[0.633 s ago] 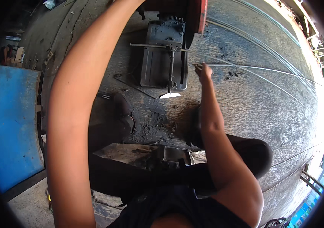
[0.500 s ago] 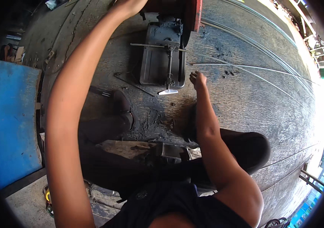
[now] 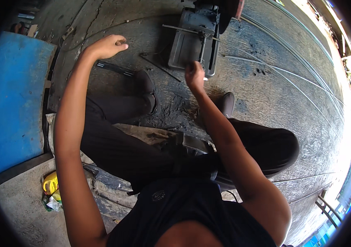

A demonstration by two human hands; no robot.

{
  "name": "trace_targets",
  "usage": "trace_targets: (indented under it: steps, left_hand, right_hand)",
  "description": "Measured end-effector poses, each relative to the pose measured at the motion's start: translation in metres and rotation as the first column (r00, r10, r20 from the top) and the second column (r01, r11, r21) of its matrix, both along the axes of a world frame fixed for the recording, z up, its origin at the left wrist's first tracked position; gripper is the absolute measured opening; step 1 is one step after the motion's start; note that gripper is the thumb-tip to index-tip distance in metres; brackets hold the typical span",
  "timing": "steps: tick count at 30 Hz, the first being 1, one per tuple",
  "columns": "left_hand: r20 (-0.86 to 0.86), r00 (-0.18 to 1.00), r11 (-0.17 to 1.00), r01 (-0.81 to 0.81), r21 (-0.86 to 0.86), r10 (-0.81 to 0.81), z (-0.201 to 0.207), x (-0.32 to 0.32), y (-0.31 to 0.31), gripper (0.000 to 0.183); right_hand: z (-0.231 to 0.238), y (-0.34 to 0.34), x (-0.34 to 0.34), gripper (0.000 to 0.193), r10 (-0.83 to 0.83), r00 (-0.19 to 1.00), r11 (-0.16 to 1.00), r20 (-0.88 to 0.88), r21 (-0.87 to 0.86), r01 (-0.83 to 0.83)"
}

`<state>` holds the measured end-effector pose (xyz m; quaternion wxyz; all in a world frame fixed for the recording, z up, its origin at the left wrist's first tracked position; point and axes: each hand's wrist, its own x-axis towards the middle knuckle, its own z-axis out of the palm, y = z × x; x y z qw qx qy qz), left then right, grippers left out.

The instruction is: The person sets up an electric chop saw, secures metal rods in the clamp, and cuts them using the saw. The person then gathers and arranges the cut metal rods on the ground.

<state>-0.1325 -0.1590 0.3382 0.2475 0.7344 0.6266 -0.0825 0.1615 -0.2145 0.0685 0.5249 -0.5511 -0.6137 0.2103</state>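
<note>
My right hand (image 3: 195, 76) is closed on the crank handle at the near end of the vise screw on a cut-off saw (image 3: 182, 55). A pale tip of that handle shows beside my fingers. A thin metal rod (image 3: 179, 29) lies across the saw's base at the vise. The saw's upper part, with a red edge (image 3: 241, 9), is cut off by the top of the view. Out to the left, my left hand (image 3: 107, 46) hangs over the floor, fingers loosely bent, thumb apart, holding nothing.
Long metal rods (image 3: 284, 47) lie on the floor to the right. A dark bar (image 3: 159, 66) rests left of the saw, near my shoe (image 3: 144, 82). A blue panel (image 3: 17, 99) stands at far left. A yellow container (image 3: 51, 183) sits at lower left.
My left hand has come down from the saw's top and moved left. My right hand has moved left onto the vise crank and closed. The view has shifted, and the saw appears farther up and right.
</note>
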Motion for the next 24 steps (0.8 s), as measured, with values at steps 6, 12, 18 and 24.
trace_targets:
  steps: [6,12,18,24]
  left_hand:
    - [-0.044,0.999,0.999,0.003,0.041,-0.001,-0.007,-0.011,0.011,0.054]
    - [-0.068,0.997,0.999,-0.034,-0.025,0.032,-0.032,-0.055,0.009,0.053]
    - [-0.024,0.992,0.992,-0.122,-0.041,0.122,-0.027,-0.059,0.001,0.053]
    - [-0.053,0.99,0.991,-0.135,-0.026,0.133,-0.019,-0.064,-0.004,0.053]
  right_hand:
    - [-0.011,0.008,-0.082,0.022,0.558,0.762,0.711,0.329,-0.663,-0.235]
    - [-0.069,0.045,-0.133,0.023,0.621,0.643,0.737,0.447,-0.613,-0.286]
    - [-0.114,0.069,-0.156,0.024,0.526,0.504,0.838,0.685,-0.517,-0.172]
    - [-0.095,0.071,-0.164,0.023,0.559,0.691,0.783,0.458,-0.567,-0.258]
